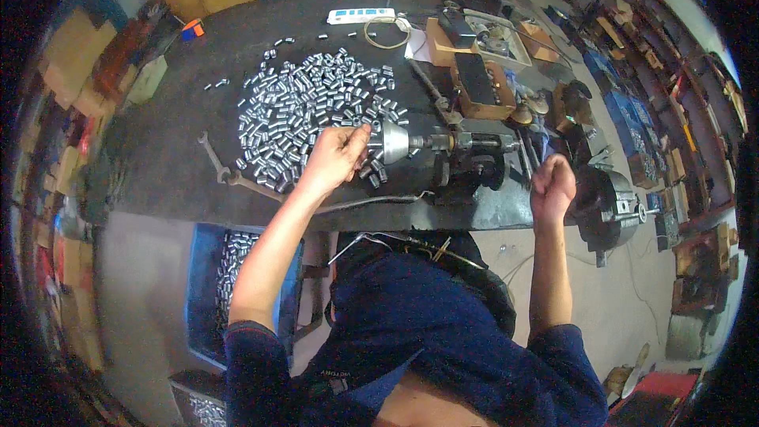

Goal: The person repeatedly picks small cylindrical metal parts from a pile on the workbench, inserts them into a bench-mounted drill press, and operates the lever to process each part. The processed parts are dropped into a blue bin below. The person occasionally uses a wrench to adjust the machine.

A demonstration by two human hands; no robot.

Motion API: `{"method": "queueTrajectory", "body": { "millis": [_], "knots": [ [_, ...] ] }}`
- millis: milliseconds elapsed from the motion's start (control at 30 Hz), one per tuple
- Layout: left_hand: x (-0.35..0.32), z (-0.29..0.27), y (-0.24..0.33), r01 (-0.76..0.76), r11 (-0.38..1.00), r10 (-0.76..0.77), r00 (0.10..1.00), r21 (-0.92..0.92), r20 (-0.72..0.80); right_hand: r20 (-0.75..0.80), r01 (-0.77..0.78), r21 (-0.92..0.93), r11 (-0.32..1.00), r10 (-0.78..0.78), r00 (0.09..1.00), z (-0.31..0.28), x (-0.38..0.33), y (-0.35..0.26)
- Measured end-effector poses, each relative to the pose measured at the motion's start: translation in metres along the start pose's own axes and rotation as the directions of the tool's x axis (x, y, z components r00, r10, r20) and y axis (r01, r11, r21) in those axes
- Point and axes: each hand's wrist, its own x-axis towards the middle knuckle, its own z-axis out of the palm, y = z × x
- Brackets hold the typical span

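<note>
My left hand (338, 156) is closed, thumb and fingers pressed together, at the wide left end of a silver metal cone (395, 142). Its fingers hide whatever they pinch there. The cone sits on the shaft of a dark bench fixture (474, 144) mounted at the table's front edge. Beyond the fixture's right end, my right hand (553, 183) is closed in a fist beside some metal rods (527, 160); what lies inside it is hidden. A wide pile of short shiny metal sleeves (304, 99) spreads over the table behind and left of my left hand.
Left of the pile lies an open-end wrench (213, 156), and a long curved bar (348, 204) runs along the front edge. A bench vise (607, 205) stands at right. Farther back are a power strip (360, 16) and cardboard boxes (482, 91). Below sits a blue bin (207, 285) of sleeves.
</note>
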Motion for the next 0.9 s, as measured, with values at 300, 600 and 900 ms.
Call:
{"method": "queueTrajectory", "body": {
  "millis": [300,600,900],
  "knots": [
    [-0.069,-0.061,-0.025,0.208,0.932,-0.171,0.975,0.297,-0.145,-0.251,-0.134,-0.438,0.889,0.022,0.968,-0.02,0.048,0.085],
    [-0.187,-0.128,-0.134,0.275,0.188,-0.077,0.961,0.943,-0.265,-0.124,0.14,-0.036,0.99,-0.143,0.982,0.029,0.067,0.026],
    [-0.047,0.005,-0.058,-0.267,0.641,0.338,0.94,0.72,0.047,-0.026,0.055,-0.128,0.99,-0.059,0.998,-0.001,-0.003,0.002]
  ]
}}
